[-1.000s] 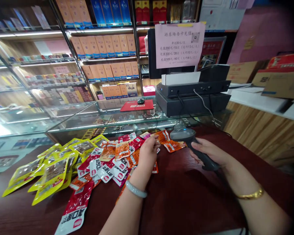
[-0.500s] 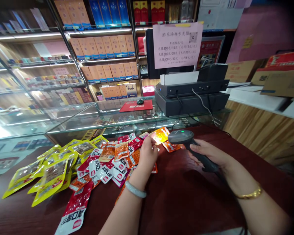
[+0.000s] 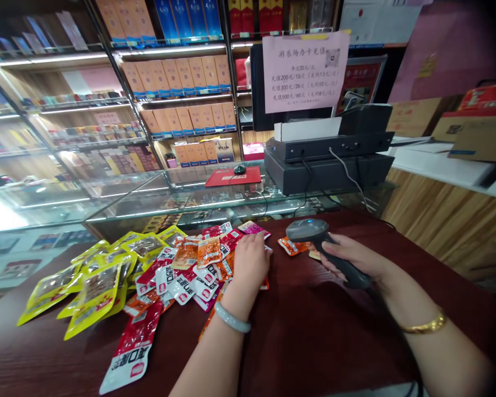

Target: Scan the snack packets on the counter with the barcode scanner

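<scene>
A: What do we enter for the fingers?

B: Right hand [image 3: 351, 256]: wrapped round the grip of one grey scanner [image 3: 310, 230], blue light on top. Left hand [image 3: 252, 259]: fingers bent over the right edge of one mixed heap of packets [image 3: 210, 251]; whether they pinch anything, we cannot tell

A: Which bearing do we record?

B: One small orange packet [image 3: 291, 246], flat on the dark red counter [image 3: 314, 342], right of the left fingers and partly hidden by the scanner's head; it lies between our two hands, long axis roughly crosswise, the left looking slightly nearer. The scanner slants, head toward the left hand

A: What do we list farther out?

B: One magenta packet [image 3: 254, 227], just beyond the left fingers; yellow packets [image 3: 95, 281], stacked left of the heap; one long red-and-white packet [image 3: 132, 347], on the heap's near side; one mouse [image 3: 240, 170], beyond on the glass

A: Differences from half a second ago?

B: We no longer see the brightly lit orange packet at the left fingertips; the scanner light reads blue, not green; the magenta packet shows more fully
</scene>
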Motion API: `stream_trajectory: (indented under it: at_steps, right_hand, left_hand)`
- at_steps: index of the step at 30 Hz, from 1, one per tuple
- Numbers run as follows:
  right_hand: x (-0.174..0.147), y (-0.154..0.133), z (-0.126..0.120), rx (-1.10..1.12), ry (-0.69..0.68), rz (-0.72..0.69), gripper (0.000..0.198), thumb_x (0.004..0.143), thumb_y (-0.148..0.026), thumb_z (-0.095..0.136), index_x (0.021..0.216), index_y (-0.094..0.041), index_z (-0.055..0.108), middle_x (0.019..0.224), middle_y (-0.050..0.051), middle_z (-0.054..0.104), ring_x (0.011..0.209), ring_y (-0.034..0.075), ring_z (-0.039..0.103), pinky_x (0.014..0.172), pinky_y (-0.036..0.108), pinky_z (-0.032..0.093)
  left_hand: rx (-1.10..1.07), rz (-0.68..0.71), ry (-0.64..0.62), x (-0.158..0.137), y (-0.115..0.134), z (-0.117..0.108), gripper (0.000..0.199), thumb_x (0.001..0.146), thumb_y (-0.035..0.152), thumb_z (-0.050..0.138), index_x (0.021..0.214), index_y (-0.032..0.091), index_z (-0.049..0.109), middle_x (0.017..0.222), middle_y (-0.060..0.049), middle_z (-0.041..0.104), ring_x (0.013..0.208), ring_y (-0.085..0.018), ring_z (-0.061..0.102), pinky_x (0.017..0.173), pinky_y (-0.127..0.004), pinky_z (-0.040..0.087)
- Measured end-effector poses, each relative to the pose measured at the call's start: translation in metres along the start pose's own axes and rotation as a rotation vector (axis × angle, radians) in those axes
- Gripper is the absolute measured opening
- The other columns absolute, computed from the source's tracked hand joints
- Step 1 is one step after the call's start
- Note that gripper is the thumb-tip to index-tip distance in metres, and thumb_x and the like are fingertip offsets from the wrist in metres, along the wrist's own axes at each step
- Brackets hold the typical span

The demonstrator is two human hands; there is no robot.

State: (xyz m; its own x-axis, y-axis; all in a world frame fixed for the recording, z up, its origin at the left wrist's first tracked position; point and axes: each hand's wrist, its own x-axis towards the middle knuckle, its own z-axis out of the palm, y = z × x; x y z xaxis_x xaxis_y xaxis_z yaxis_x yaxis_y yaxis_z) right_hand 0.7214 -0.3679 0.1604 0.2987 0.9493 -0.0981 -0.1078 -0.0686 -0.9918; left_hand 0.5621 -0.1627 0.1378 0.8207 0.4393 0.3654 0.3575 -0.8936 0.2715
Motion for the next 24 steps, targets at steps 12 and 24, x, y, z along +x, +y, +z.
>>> stream_trajectory:
  at_steps: [12, 24]
  right_hand:
    - [0.004, 0.005, -0.001, -0.019, -0.017, 0.018, 0.035, 0.091, -0.050, 0.060, 0.100, -0.019, 0.048, 0.061, -0.004, 0.057, 0.038, 0.007, 0.049, 0.041, 0.019, 0.044]
    - [0.004, 0.004, 0.003, -0.065, -0.032, 0.042, 0.039, 0.090, -0.053, 0.059, 0.101, -0.018, 0.049, 0.061, -0.004, 0.058, 0.037, 0.006, 0.050, 0.042, 0.019, 0.046]
  left_hand:
    - [0.055, 0.140, -0.336, -0.009, 0.005, 0.002, 0.053, 0.086, 0.062, 0.051, 0.124, 0.027, 0.062, 0.131, -0.010, 0.063, 0.124, -0.029, 0.054, 0.118, -0.057, 0.010]
    - [0.232, -0.107, -0.177, -0.007, 0.004, 0.006, 0.082, 0.065, 0.075, 0.063, 0.116, 0.010, 0.058, 0.133, -0.025, 0.054, 0.133, -0.040, 0.040, 0.117, -0.059, 0.006]
